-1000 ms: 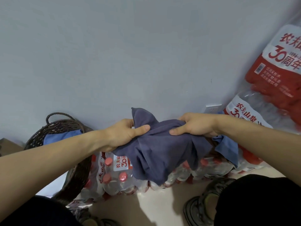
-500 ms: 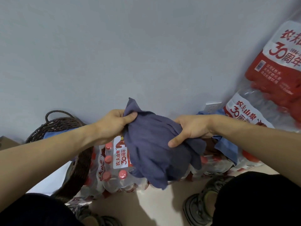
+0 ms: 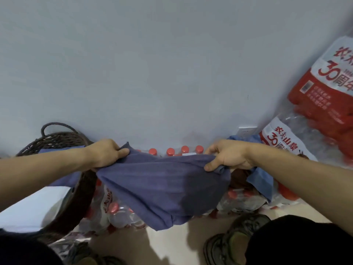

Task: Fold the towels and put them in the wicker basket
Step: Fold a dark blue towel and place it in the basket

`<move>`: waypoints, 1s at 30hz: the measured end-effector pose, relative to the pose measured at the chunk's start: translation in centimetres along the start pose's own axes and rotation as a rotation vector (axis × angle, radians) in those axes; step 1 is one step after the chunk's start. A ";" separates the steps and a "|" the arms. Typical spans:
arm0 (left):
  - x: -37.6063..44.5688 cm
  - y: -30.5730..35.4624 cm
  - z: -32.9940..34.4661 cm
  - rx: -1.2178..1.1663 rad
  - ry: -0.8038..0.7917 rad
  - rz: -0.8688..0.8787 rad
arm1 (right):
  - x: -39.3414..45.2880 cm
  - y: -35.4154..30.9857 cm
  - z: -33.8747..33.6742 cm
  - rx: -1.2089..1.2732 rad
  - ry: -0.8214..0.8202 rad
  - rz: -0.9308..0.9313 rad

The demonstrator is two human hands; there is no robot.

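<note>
Change: a moment ago I had the towel (image 3: 164,188) bunched between my hands; now they have pulled apart and it is stretched wide.
Left hand (image 3: 104,153): at nine o'clock from the towel's middle, fingers and thumb clamped on its upper left corner.
Right hand (image 3: 227,155): at three o'clock, thumb and fingers pinched on the upper right edge.
Towel: purple-blue, in the air between my hands; the top edge runs nearly level and the rest sags to a point at six o'clock, with a darker patch on its right half.
Basket (image 3: 63,139): dark wicker with a loop handle, at nine o'clock beyond my left forearm, against the wall (image 3: 152,64). A blue cloth (image 3: 57,151) shows just inside its rim.
Bottles (image 3: 114,209): shrink-wrapped packs with red caps, behind and below the towel; more packs with red labels are stacked at two o'clock.
Second cloth (image 3: 261,178): lighter blue, lying on the packs just under my right wrist.
Shoe (image 3: 233,236): at five o'clock on the pale floor.
White sheet (image 3: 32,207): at eight o'clock, beside the basket.
</note>
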State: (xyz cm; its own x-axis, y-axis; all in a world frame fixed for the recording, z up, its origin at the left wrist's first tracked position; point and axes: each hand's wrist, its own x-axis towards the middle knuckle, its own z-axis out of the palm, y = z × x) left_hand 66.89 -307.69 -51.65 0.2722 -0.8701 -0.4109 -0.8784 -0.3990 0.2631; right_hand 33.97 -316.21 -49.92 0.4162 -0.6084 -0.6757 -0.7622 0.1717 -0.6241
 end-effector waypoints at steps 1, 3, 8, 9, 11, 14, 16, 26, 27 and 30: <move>0.5 -0.4 0.4 0.041 -0.014 0.019 | 0.5 0.1 0.1 0.007 0.041 -0.009; 1.7 -0.9 1.4 0.075 -0.038 0.047 | 1.7 0.1 0.1 0.004 0.120 -0.015; 4.5 -1.6 3.5 0.021 -0.007 0.027 | 5.5 0.4 -0.4 -0.074 0.243 -0.038; 5.0 -1.8 3.7 0.004 -0.002 0.023 | 6.3 0.6 -0.4 -0.091 0.214 -0.029; 5.8 -2.4 4.4 -0.041 0.021 0.005 | 7.9 1.0 -0.6 -0.113 0.137 -0.015; 6.7 -3.3 5.4 -0.186 0.073 -0.052 | 10.0 1.6 -0.3 -0.105 0.150 -0.017; 7.0 -3.8 6.3 -0.299 0.087 -0.099 | 11.1 2.2 0.1 0.031 0.212 -0.029; 8.4 -4.6 8.7 -0.534 0.152 -0.232 | 14.7 3.3 0.9 0.088 0.361 0.110; 8.5 -4.6 8.8 -0.497 0.149 -0.225 | 14.9 3.3 1.3 -0.019 0.373 0.131; 8.7 -4.4 8.8 -0.428 0.117 -0.200 | 15.1 3.2 2.4 -0.218 0.427 0.058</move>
State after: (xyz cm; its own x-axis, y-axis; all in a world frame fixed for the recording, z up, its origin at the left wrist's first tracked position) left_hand 69.69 -310.97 -64.10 0.4833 -0.7809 -0.3958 -0.5702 -0.6238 0.5345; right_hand 39.03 -323.03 -63.06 0.1642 -0.8744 -0.4566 -0.8832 0.0758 -0.4628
